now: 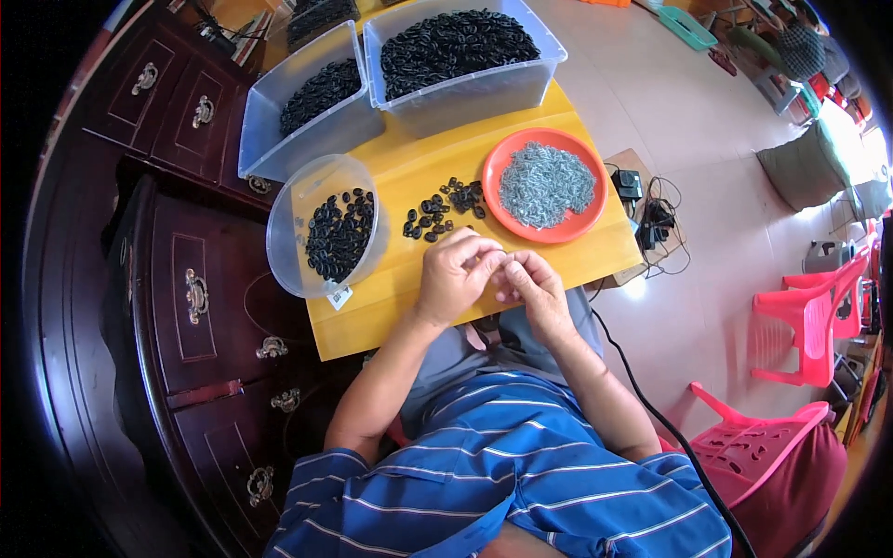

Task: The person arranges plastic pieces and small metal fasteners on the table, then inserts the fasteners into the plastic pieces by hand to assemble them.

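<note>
My left hand point(459, 274) and my right hand point(532, 288) meet fingertip to fingertip over the table's near edge. Both are closed in a pinch, and whatever sits between the fingers is too small and hidden to name. Just beyond them lies a loose group of small black oval pieces point(432, 216) on the yellow tabletop point(409, 307). An orange-red plate point(595, 200) heaped with small silvery metal pieces point(544, 184) stands beyond my right hand. Left of my left hand is a round clear tub point(284, 246) holding more black oval pieces point(339, 232).
Two translucent bins, a smaller one point(312, 149) and a larger one point(456, 98), both full of black pieces, occupy the table's far side. Dark wooden drawers point(200, 288) flank the left. Black adapters and cables point(656, 223) lie right of the table, near pink plastic chairs point(805, 325).
</note>
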Available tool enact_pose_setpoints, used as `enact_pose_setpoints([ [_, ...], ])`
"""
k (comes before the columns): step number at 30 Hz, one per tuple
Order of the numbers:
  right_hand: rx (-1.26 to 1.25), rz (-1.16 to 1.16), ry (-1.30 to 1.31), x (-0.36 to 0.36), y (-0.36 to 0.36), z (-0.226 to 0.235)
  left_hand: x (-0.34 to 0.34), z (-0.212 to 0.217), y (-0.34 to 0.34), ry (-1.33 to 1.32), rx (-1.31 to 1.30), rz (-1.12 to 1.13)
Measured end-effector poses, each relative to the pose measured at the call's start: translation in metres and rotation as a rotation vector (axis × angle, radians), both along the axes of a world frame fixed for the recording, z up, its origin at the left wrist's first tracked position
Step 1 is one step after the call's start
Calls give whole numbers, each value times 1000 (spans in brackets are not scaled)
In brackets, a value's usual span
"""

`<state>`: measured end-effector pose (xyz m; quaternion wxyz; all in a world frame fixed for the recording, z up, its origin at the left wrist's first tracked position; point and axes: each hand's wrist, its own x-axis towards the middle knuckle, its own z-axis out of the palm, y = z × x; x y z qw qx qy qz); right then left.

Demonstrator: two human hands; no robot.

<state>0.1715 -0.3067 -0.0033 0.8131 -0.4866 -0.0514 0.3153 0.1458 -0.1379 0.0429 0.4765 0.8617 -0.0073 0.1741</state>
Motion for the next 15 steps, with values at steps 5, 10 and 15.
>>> enact_pose_setpoints([
  [5, 135, 6, 149, -1, -5, -2, -7, -5, -20, -13, -133, -14],
  [10, 181, -66, 194, -2, -17, -8, -1, -2, -34, -41, -93, -67],
  [15, 57, -170, 112, 4, -39, -7, 16, 2, -26, 84, -60, -233],
])
